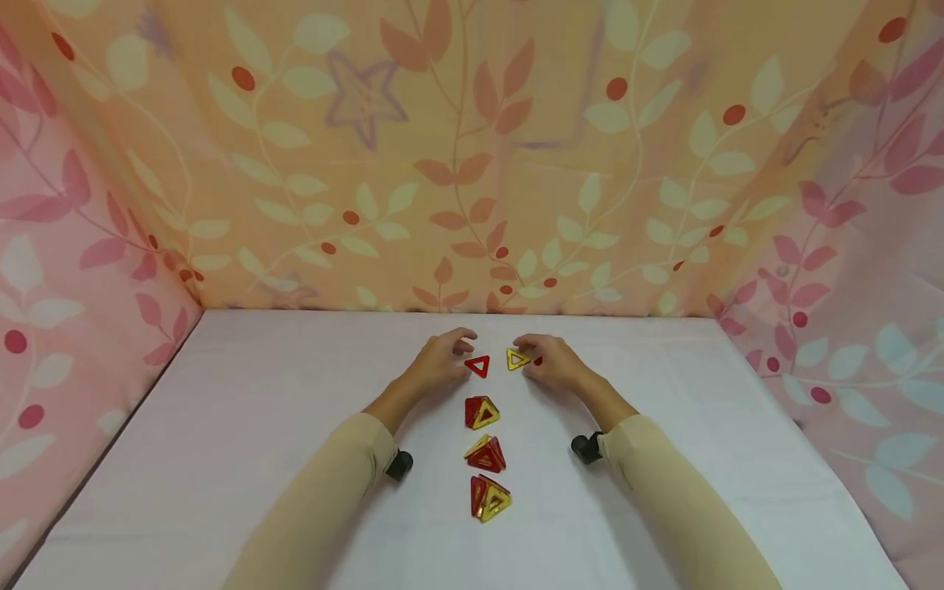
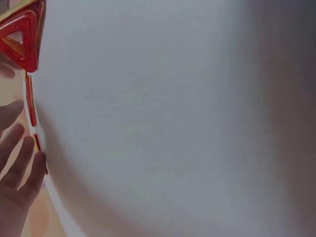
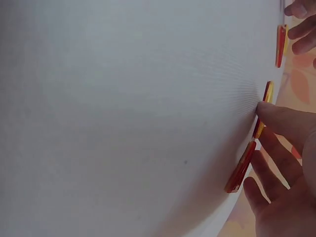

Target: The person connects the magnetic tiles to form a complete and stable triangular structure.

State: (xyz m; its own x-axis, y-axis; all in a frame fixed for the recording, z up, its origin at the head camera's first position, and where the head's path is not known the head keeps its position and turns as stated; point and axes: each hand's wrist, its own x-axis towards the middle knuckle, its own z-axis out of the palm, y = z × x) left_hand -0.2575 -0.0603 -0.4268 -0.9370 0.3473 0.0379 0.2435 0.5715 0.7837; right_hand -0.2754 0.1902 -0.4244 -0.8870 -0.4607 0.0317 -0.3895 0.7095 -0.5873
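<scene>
In the head view, my left hand [image 1: 439, 360] lies beside a red triangle tile [image 1: 486, 365], thumb and fingers apart around its left side. My right hand [image 1: 555, 360] is across from it, its fingertips at a yellow triangle tile [image 1: 524, 360]. A small red piece [image 1: 537, 360] shows between the right fingers. The right wrist view has my right thumb [image 3: 284, 121] overlapping a red-and-yellow piece, the other fingers spread. Nearer me stand three small red-and-yellow pyramids in a column: a far one [image 1: 473, 414], a middle one [image 1: 487, 456] and a near one [image 1: 477, 496].
A white-covered table [image 1: 295, 369] spreads out on both sides of the pieces. Behind it hangs a yellow-orange leaf-patterned curtain [image 1: 546, 188], with pink cloth at both sides. A dark wrist camera [image 1: 399, 465] sits at the left cuff and another camera [image 1: 587, 447] at the right.
</scene>
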